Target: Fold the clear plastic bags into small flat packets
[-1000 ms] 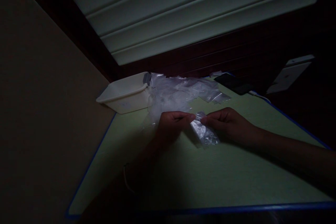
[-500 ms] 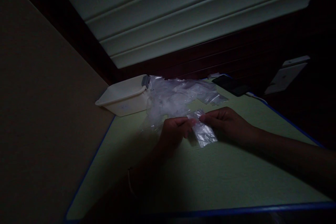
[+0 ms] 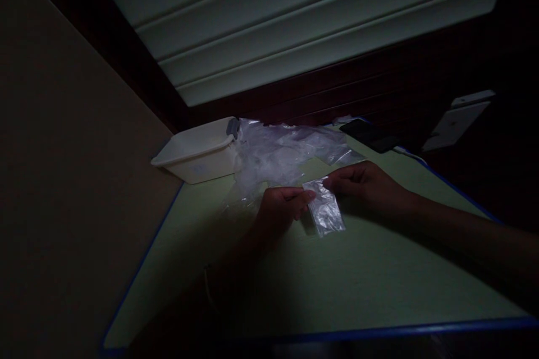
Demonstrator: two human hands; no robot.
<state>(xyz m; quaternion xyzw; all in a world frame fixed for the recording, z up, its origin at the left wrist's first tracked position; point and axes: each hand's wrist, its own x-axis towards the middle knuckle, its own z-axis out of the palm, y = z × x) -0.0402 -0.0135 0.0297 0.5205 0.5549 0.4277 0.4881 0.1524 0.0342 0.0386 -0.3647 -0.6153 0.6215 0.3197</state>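
Note:
A small clear plastic bag [image 3: 324,213] lies between my hands over the green mat [image 3: 337,286]. My left hand [image 3: 280,210] pinches its top left corner with fingers closed. At the bag's top right edge, my right hand [image 3: 364,188] grips it, fingers curled. What the bag contains is too dark to make out. Both forearms reach in from the lower edge and the right, in deep shadow.
A heap of clear plastic bags [image 3: 280,154] lies just behind my hands. A white plastic tub [image 3: 197,151] stands at the mat's far left corner. A dark phone [image 3: 370,134] with a white cable lies at the far right. The mat has a blue edge.
Both hands have shifted slightly with the small bag; it has turned a little and its top now sits higher between my fingertips. Nothing else has moved.

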